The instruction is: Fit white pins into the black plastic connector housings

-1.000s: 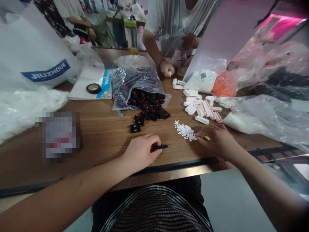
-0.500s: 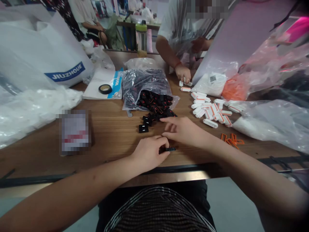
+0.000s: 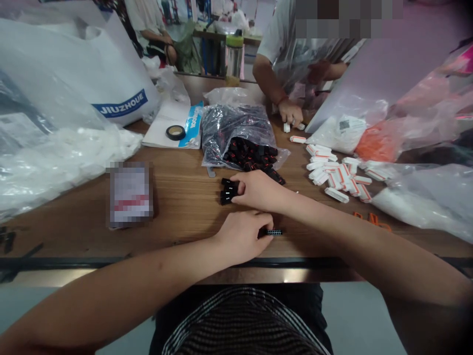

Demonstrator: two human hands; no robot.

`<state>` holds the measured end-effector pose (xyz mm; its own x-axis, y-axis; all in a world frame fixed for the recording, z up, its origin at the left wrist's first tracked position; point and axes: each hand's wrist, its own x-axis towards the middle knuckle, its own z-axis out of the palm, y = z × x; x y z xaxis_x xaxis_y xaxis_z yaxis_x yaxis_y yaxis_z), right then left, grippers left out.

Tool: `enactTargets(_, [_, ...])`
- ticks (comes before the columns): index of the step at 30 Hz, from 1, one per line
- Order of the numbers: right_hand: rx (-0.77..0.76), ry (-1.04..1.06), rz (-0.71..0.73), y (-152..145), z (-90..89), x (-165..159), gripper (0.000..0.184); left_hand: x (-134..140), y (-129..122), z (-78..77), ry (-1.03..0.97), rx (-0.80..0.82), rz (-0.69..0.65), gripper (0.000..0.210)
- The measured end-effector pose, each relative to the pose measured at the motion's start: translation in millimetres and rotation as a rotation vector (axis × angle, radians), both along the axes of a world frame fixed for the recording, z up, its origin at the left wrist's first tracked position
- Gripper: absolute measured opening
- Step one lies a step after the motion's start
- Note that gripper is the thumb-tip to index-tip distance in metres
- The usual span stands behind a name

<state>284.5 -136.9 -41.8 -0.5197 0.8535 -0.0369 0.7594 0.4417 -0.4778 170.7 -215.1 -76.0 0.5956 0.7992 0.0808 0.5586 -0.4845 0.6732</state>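
My left hand (image 3: 244, 235) is closed, resting low over the table, with a black connector housing (image 3: 274, 232) pinched between thumb and fingers. One end of that housing, showing a grid of small holes, sticks out to the right. Just beyond it, my right hand (image 3: 260, 191) has its thumb and fingers curled on the right end of a small row of black connector housings (image 3: 226, 191). Its fingertips partly hide these pieces. Behind the right hand lies a clear plastic bag (image 3: 236, 123), from which black housings with orange-red parts (image 3: 254, 154) spill.
White pieces with orange strips (image 3: 343, 177) lie heaped at the right, near orange frames (image 3: 373, 219). Black tape (image 3: 175, 132) rests on a booklet (image 3: 158, 133). A blurred box (image 3: 130, 195) sits left. Opposite, a co-worker's hand (image 3: 290, 113) touches white pieces. Large bags (image 3: 74, 74) flank the table.
My right hand has moved left from the spilled pile and closed at the row of black housings. My left hand still holds its housing. The whole view has shifted slightly.
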Motion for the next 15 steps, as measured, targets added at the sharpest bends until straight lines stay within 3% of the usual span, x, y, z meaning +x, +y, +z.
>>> enactTargets(6, [-0.038, 0.121, 0.044, 11.7, -1.2, -27.9, 0.037, -1.1, 0.1, 0.7, -0.001, -0.012, -0.012, 0.005])
enactTargets(10, [0.066, 0.076, 0.023, 29.9, 12.0, -5.9, 0.022, -0.8, 0.3, 1.1, 0.011, 0.006, -0.01, 0.007])
enactTargets(15, [0.155, -0.203, -0.021, 35.7, 23.4, 23.9, 0.015, -0.3, 1.2, 0.8, 0.005, 0.019, -0.023, 0.01])
